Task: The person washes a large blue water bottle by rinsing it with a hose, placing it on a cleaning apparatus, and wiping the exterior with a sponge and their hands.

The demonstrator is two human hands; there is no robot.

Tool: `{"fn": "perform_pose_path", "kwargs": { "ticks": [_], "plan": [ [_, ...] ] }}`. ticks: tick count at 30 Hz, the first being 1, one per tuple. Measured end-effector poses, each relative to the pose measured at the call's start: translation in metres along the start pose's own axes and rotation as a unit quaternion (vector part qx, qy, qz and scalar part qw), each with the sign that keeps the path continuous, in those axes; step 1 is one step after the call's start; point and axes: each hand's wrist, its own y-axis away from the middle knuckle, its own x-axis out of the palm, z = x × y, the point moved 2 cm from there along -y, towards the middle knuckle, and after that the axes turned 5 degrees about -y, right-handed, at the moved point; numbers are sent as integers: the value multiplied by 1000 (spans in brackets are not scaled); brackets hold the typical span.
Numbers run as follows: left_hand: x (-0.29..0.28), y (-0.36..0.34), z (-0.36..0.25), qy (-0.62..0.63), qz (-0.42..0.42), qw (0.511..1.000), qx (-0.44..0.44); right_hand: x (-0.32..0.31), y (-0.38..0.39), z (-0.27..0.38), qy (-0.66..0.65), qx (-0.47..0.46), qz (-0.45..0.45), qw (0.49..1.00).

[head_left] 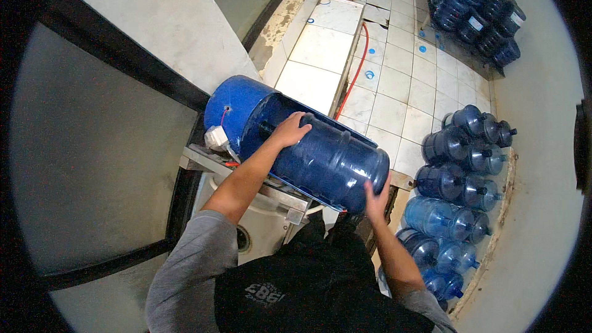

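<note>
I see the bottle (330, 159) lying in the open-sided barrel (237, 100), presumably cradled against rolling. The left hand (290, 131) and right hand (377, 198) hold its opposite ends, fingers spread wide, likely for steadiness.

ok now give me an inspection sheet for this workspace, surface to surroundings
surface: blue drum, side cut open, lying on a metal frame
job's things: one large blue jug, on its side in the drum's opening
clutter: small blue rings and discs scattered on the white floor tiles
hands: left hand holds the jug near one end; right hand, slightly blurred, holds the other
cables: thin reddish wire between drum and white box; red line along the floor, hose or cable unclear
surroundings: rows of jugs by the right wall, another stack beyond
</note>
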Motion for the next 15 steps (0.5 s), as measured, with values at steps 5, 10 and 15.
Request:
{"fn": "perform_pose_path", "kwargs": {
  "ticks": [5,10,15],
  "plan": [
    [11,-4,-7,-46,-32,998,-26,-11,76,-34,31,0,91,995],
    [11,-2,-21,-75,-76,992,-63,-13,-49,-51,-22,244,-71,967],
    [14,-6,-20,-75,-81,992,-62,2,-137,-13,-186,476,119,851]
  ]
}}
